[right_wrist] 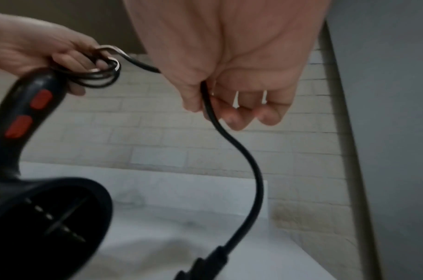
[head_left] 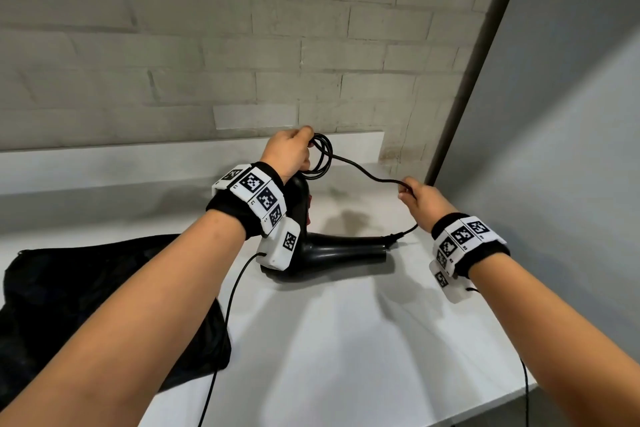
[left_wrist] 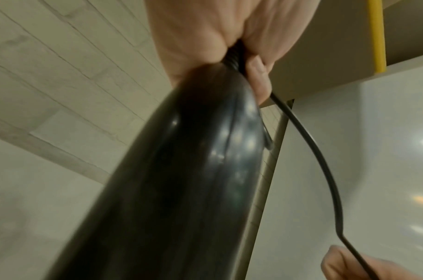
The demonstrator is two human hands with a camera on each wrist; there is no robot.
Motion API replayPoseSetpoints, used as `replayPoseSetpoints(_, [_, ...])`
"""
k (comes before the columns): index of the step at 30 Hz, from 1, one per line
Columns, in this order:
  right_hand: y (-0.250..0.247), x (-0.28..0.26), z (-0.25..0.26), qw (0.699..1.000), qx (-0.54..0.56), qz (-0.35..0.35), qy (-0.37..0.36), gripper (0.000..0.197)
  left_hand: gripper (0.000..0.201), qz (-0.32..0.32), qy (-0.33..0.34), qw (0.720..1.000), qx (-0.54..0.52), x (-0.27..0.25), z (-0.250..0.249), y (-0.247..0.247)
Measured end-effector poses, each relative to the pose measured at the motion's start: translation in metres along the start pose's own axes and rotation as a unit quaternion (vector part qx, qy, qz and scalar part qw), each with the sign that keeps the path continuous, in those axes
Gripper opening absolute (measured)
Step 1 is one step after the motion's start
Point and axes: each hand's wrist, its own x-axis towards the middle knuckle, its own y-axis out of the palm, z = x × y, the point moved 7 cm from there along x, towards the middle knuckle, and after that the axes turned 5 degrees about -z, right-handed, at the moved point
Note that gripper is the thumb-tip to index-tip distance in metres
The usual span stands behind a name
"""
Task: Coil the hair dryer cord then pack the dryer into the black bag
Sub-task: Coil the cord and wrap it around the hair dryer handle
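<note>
Head view: the left hand (head_left: pixel 287 152), raised over the counter (head_left: pixel 346 340), grips the dryer (head_left: pixel 332 250) handle and cord (head_left: pixel 363 172) loops; the right hand (head_left: pixel 420 201) pinches the cord; the bag (head_left: pixel 104 288) lies left.
Left wrist: fingers (left_wrist: pixel 258 79) curl round handle and cord.
Right wrist: fingers (right_wrist: pixel 232 117) curl on the cord.
No readable writing.

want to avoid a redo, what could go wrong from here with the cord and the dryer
The loops are only pinched in the left hand at the top of the hair dryer handle, so they could spring open.

The free cord runs through the right hand down to the plug; it may swing or snag.

The black bag lies flat, so packing likely needs a freed hand.
</note>
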Motion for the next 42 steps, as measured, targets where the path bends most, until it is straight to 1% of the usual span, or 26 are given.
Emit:
replayPoseSetpoints(2, [0.001, 0.001, -0.016, 1.000, 0.008, -0.008, 0.026, 0.006, 0.037, 0.003, 0.003, 1.000, 0.004, -0.001, 0.001, 0.007])
replayPoseSetpoints(4, [0.004, 0.005, -0.033, 0.998, 0.009, -0.010, 0.061, 0.013, 0.036, 0.000, 0.008, 1.000, 0.014, -0.001, 0.001, 0.013])
replayPoseSetpoints(6, [0.011, 0.007, -0.056, 0.995, -0.005, 0.013, 0.102, 0.017, 0.035, -0.004, 0.006, 1.000, 0.015, 0.001, 0.001, 0.015])
replayPoseSetpoints(9, [0.019, 0.002, -0.092, 0.982, -0.042, 0.056, 0.177, 0.022, 0.034, -0.011, -0.001, 1.000, 0.011, 0.004, 0.001, 0.014])
replayPoseSetpoints(11, [0.022, -0.002, -0.104, 0.974, -0.041, 0.073, 0.210, 0.022, 0.035, -0.018, -0.005, 1.000, 0.009, 0.004, 0.002, 0.015])
replayPoseSetpoints(13, [0.024, -0.002, -0.108, 0.970, -0.035, 0.076, 0.228, 0.015, 0.036, -0.024, -0.005, 1.000, 0.016, 0.005, 0.002, 0.018])
replayPoseSetpoints(16, [0.034, -0.001, -0.108, 0.964, -0.021, 0.105, 0.245, 0.010, 0.034, -0.027, -0.007, 0.999, 0.018, 0.006, 0.004, 0.022])
replayPoseSetpoints(17, [0.035, -0.002, -0.106, 0.962, -0.011, 0.114, 0.246, 0.012, 0.034, -0.028, -0.008, 0.999, 0.015, 0.006, 0.004, 0.022])
replayPoseSetpoints(20, [0.041, -0.004, -0.105, 0.947, 0.048, 0.136, 0.286, 0.021, 0.034, -0.024, -0.009, 1.000, 0.001, 0.006, 0.004, 0.022])
replayPoseSetpoints(21, [0.044, -0.003, -0.106, 0.945, 0.064, 0.136, 0.291, 0.020, 0.034, -0.023, -0.008, 1.000, -0.001, 0.005, 0.004, 0.021])
replayPoseSetpoints(22, [0.043, 0.002, -0.104, 0.949, 0.069, 0.125, 0.280, 0.018, 0.035, -0.024, -0.006, 1.000, -0.003, 0.005, 0.003, 0.020])
replayPoseSetpoints(23, [0.040, 0.010, -0.102, 0.957, 0.071, 0.096, 0.266, 0.015, 0.035, -0.025, -0.005, 1.000, -0.005, 0.004, 0.003, 0.018])
replayPoseSetpoints(24, [0.034, 0.018, -0.097, 0.959, 0.111, 0.061, 0.255, 0.015, 0.035, -0.028, -0.003, 1.000, -0.008, 0.004, 0.002, 0.016])
replayPoseSetpoints(25, [0.025, 0.024, -0.086, 0.949, 0.192, 0.013, 0.249, 0.018, 0.035, -0.032, -0.003, 0.999, -0.010, 0.005, 0.003, 0.014])
replayPoseSetpoints(26, [0.013, 0.026, -0.074, 0.936, 0.262, -0.034, 0.233, 0.025, 0.034, -0.034, -0.005, 0.999, -0.011, 0.005, 0.004, 0.012])
replayPoseSetpoints(27, [0.003, 0.031, -0.063, 0.917, 0.324, -0.066, 0.224, 0.031, 0.033, -0.036, -0.005, 0.999, -0.012, 0.007, 0.005, 0.010])
replayPoseSetpoints(28, [-0.007, 0.033, -0.047, 0.906, 0.367, -0.081, 0.197, 0.034, 0.031, -0.035, -0.007, 0.999, -0.010, 0.007, 0.006, 0.009])
replayPoseSetpoints(29, [-0.017, 0.035, -0.028, 0.893, 0.412, -0.094, 0.154, 0.035, 0.031, -0.035, -0.007, 0.999, -0.005, 0.008, 0.006, 0.009])
replayPoseSetpoints(30, [-0.029, 0.035, -0.007, 0.889, 0.435, -0.104, 0.101, 0.035, 0.032, -0.035, -0.006, 0.999, 0.005, 0.007, 0.006, 0.008])
replayPoseSetpoints(31, [-0.037, 0.033, 0.012, 0.887, 0.444, -0.116, 0.050, 0.035, 0.032, -0.036, -0.003, 0.999, 0.015, 0.006, 0.005, 0.009])
replayPoseSetpoints(33, [-0.047, 0.027, 0.046, 0.894, 0.430, -0.124, -0.029, 0.034, 0.029, -0.033, 0.000, 0.999, 0.024, 0.001, 0.001, 0.011])
replayPoseSetpoints(35, [-0.047, 0.021, 0.069, 0.904, 0.401, -0.125, -0.079, 0.035, 0.031, -0.026, 0.003, 0.999, 0.033, -0.001, 0.000, 0.014])
replayPoseSetpoints(37, [-0.041, 0.017, 0.084, 0.912, 0.376, -0.120, -0.111, 0.037, 0.034, -0.021, 0.008, 0.999, 0.045, 0.000, 0.002, 0.014])
replayPoseSetpoints(39, [-0.032, 0.013, 0.094, 0.923, 0.339, -0.116, -0.139, 0.035, 0.033, -0.018, 0.006, 0.999, 0.045, 0.000, 0.004, 0.014])
replayPoseSetpoints(40, [-0.029, 0.011, 0.100, 0.929, 0.315, -0.118, -0.152, 0.030, 0.032, -0.016, 0.005, 0.999, 0.043, 0.000, 0.005, 0.014])
replayPoseSetpoints(42, [-0.024, 0.008, 0.107, 0.933, 0.276, -0.142, -0.183, 0.018, 0.029, -0.010, 0.005, 0.999, 0.035, -0.001, 0.006, 0.015])
